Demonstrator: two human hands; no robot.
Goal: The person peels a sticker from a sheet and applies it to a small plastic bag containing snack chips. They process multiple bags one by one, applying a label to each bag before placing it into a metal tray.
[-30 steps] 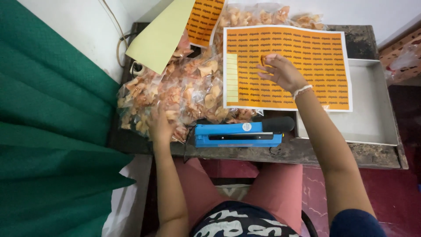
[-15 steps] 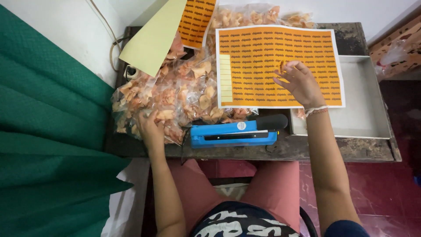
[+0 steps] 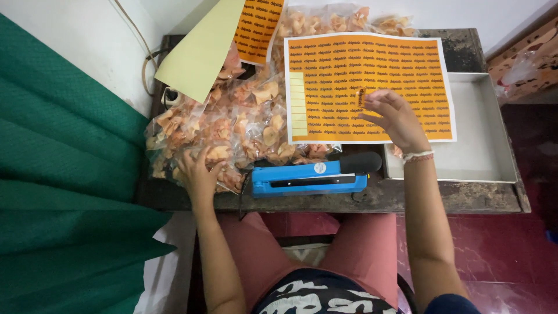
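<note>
Blue heat sealer (image 3: 311, 178) at table edge; grey tray (image 3: 485, 154) right; green curtain (image 3: 64, 192) left; cable (image 3: 145, 61).

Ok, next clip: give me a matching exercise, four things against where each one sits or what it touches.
Things:
1. left hand
2. right hand
3. sealer
4. tray

Places:
A. at the table's near edge, between the arms
B. on the snack bags
C. at the table's right end, partly under the sticker sheet
D. on the sticker sheet, pinching an orange sticker

Pairs: 1-B, 2-D, 3-A, 4-C
</note>
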